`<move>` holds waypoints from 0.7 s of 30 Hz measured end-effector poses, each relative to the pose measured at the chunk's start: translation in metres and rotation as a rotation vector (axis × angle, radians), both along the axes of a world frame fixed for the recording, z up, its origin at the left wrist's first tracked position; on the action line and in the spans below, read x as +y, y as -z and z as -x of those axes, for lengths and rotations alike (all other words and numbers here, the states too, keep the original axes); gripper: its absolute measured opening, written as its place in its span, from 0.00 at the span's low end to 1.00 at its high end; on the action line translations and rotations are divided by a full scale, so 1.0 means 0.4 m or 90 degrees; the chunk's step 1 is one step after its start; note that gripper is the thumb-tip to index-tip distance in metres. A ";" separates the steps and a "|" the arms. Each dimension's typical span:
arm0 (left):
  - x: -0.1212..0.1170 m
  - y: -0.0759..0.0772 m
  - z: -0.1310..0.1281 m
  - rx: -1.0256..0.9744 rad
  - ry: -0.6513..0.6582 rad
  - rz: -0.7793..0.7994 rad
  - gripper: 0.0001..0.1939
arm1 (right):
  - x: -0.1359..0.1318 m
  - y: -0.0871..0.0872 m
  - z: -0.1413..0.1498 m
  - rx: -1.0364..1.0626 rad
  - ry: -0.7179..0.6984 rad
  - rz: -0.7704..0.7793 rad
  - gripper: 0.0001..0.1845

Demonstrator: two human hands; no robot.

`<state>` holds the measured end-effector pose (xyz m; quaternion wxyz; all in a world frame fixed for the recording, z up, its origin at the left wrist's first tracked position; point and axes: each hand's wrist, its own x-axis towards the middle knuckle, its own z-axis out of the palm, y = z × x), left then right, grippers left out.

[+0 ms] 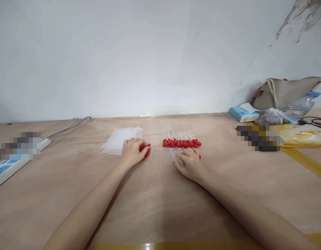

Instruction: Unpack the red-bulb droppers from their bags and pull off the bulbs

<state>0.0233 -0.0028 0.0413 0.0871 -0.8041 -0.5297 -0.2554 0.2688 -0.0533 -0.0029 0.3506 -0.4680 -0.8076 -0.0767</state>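
My left hand (133,151) is closed around several small red pieces (148,152), whose exact kind I cannot make out. It rests at the right edge of a stack of clear plastic bags (118,140). To the right lies a row of thin clear strips with red, rounded ends (179,142), laid side by side. Below that row, more thin clear strips (164,159) fan out on the table. My right hand (191,163) lies over these, thumb and index finger apart. One red end (200,156) shows beyond its knuckles; what lies beneath the palm is hidden.
A white power strip (22,158) with a grey cable (69,127) is at the left. On the right are a blue box (243,113), a grey bag (290,93), a plastic bottle (307,101) and a yellow-edged packet (301,135). A wall (160,62) bounds the wooden table (139,208).
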 end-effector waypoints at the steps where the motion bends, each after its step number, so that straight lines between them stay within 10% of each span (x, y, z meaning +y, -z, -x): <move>1: -0.004 0.002 0.001 0.004 -0.004 -0.001 0.07 | -0.002 -0.001 0.000 -0.003 -0.001 0.003 0.12; 21: 0.063 0.007 -0.190 0.061 -0.006 0.107 0.15 | -0.002 -0.025 -0.076 0.127 0.147 -0.052 0.14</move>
